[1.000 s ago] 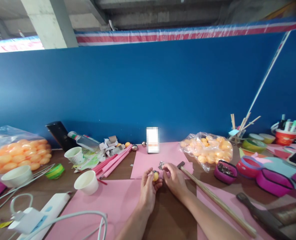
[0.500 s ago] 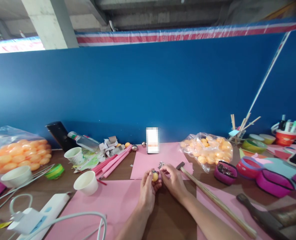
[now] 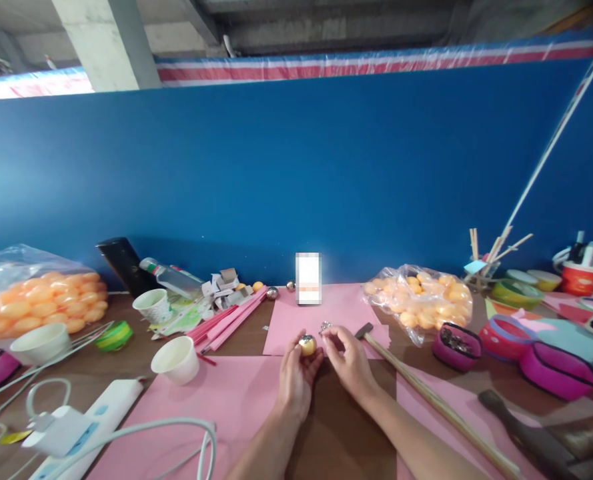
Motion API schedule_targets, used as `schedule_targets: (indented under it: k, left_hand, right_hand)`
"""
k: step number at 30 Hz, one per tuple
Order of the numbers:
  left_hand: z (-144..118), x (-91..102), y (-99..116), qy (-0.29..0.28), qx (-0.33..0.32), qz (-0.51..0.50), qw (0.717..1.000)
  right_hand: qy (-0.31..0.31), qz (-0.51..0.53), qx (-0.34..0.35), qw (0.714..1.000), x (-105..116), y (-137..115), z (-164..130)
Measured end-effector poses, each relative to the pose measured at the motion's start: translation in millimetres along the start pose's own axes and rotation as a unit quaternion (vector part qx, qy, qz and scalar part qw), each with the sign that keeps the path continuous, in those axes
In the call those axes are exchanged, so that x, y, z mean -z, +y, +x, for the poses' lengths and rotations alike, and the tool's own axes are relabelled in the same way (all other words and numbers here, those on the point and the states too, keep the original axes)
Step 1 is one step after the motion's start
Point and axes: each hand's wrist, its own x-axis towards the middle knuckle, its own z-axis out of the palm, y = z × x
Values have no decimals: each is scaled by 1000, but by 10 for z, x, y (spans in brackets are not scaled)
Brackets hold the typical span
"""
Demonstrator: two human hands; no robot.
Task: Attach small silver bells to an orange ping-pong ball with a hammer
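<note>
My left hand (image 3: pixel 296 375) is closed around an orange table tennis ball (image 3: pixel 307 345), whose top is covered with shiny silver pieces that look like thumbtacks. Just right of it, my right hand (image 3: pixel 346 357) has its thumb and index finger pinched together; whatever is between them is too small to make out. A small heap of silver tacks (image 3: pixel 325 326) lies on the pink paper (image 3: pixel 281 333) beyond the right fingertips. Close to the right wrist, a hammer (image 3: pixel 416 387) with a wooden handle rests across the pink paper.
Bags of orange balls lie right (image 3: pixel 421 300) and left (image 3: pixel 41 300). A phone (image 3: pixel 309 277) stands against the blue partition (image 3: pixel 326 167). White bowls (image 3: pixel 175 360), a power strip (image 3: pixel 91 427) and cables lie left; purple containers (image 3: pixel 457 347) and a dark-handled tool (image 3: pixel 511 413) lie right.
The ball has turned in my left hand, so its silver-covered top shows more. My right hand has moved slightly away from it, toward the tack heap. The view has shifted a little.
</note>
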Motion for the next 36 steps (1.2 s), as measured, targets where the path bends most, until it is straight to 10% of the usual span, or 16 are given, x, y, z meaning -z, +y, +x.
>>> schedule_targets:
  k: [36]
  left_hand:
    - [-24, -15, -2, -30, -25, 24, 999]
  right_hand:
    - [-63, 168, -94, 979, -29, -9, 45]
